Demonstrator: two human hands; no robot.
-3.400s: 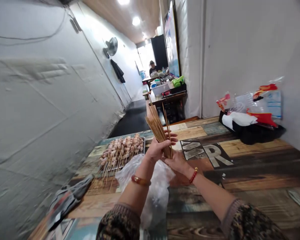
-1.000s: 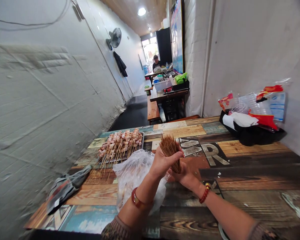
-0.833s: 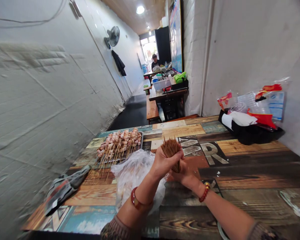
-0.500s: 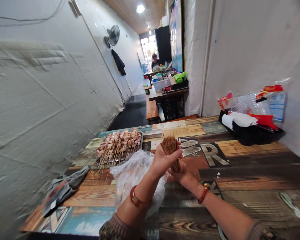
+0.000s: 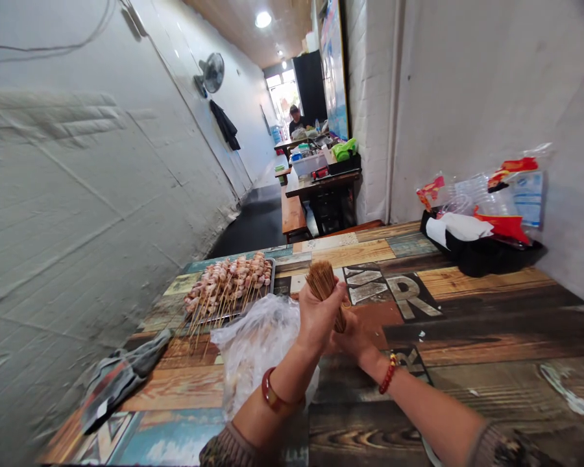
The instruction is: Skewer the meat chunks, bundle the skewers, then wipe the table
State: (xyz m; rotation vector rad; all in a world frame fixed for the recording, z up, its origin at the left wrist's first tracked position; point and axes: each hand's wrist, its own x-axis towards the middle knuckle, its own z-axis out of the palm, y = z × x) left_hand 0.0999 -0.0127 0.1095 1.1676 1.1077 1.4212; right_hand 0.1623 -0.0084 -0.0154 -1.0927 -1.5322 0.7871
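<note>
Left hand [image 5: 317, 316]: fingers closed around skewer bundle [image 5: 324, 288] | Right hand [image 5: 353, 337]: fingers curled, gripping bundle base | Bundle: upright above table [image 5: 467, 324]

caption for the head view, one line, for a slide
Both hands, left hand and right hand, grip an upright bundle of bamboo skewers beside a tray of meat skewers.

Long white brick wall [image 5: 78, 194] runs down the left, fan [image 5: 212, 70] mounted high. Ceiling lamp [image 5: 263, 19] glowing (bright doorway [image 5: 281, 97] far back), dark floor [image 5: 255, 227] between.
</note>
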